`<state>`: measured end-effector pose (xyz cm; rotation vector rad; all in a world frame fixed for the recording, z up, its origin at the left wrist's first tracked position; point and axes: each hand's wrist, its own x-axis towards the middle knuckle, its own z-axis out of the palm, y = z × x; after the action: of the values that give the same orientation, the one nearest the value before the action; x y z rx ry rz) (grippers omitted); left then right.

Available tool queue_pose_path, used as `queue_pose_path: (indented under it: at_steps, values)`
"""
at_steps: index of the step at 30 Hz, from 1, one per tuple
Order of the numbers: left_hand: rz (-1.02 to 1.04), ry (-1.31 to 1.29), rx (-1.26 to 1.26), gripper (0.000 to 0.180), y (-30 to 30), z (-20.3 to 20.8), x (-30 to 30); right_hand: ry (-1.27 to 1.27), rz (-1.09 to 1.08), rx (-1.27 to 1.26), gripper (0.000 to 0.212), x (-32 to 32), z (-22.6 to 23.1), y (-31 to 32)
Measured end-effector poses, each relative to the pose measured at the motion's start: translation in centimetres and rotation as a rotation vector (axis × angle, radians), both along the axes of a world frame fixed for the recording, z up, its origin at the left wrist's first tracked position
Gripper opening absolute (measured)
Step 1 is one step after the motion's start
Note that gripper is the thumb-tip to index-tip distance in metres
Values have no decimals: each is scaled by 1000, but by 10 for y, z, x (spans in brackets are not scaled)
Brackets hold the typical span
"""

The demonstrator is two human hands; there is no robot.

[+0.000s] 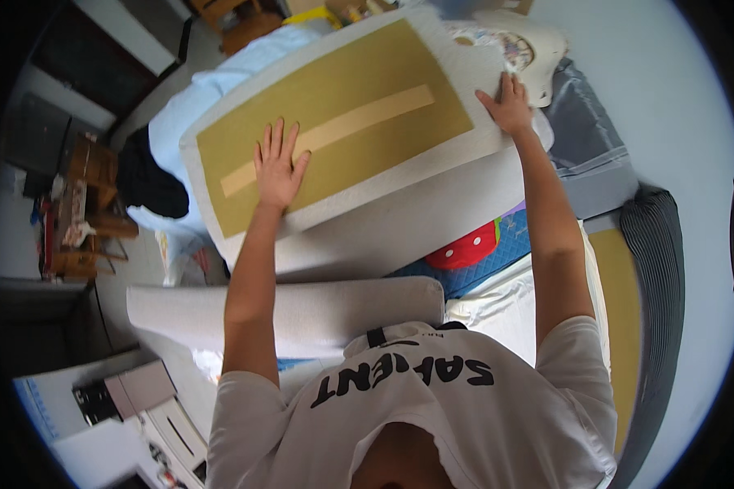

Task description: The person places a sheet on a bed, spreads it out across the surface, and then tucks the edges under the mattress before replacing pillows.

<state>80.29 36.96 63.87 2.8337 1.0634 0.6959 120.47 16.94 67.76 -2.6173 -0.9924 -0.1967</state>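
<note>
A large light grey upholstered cushion lies tilted in front of me. Its upward face bears an olive-yellow panel with a long beige strip running along it. My left hand rests flat on the panel's left part, fingers spread, across one end of the strip. At the cushion's right edge, my right hand lies on the grey border with its thumb apart from the fingers. Neither hand is closed around anything.
Another grey cushion lies close to my body. Between them show a red white-dotted item and blue quilted fabric. Light blue cloth is at left, a grey bag-like cover at right, dark ribbed padding along the wall.
</note>
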Motion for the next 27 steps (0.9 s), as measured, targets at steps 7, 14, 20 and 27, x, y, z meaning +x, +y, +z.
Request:
queue_pose_path:
  at_steps: [7,14,20,27]
  values:
    - [447,5,-23,58,33,-26,-133,-67,18,120,89,35,-34,9]
    - [666,-270,-61,64,45,-58,-146,-51,-66,214,90,49,-38,13]
    - [861,-341,-232,68,44,-56,-145,3,-127,257,82,47,-36,14]
    - [877,-333,-135,63,44,-61,-142,-4,-134,353,76,46,-41,13]
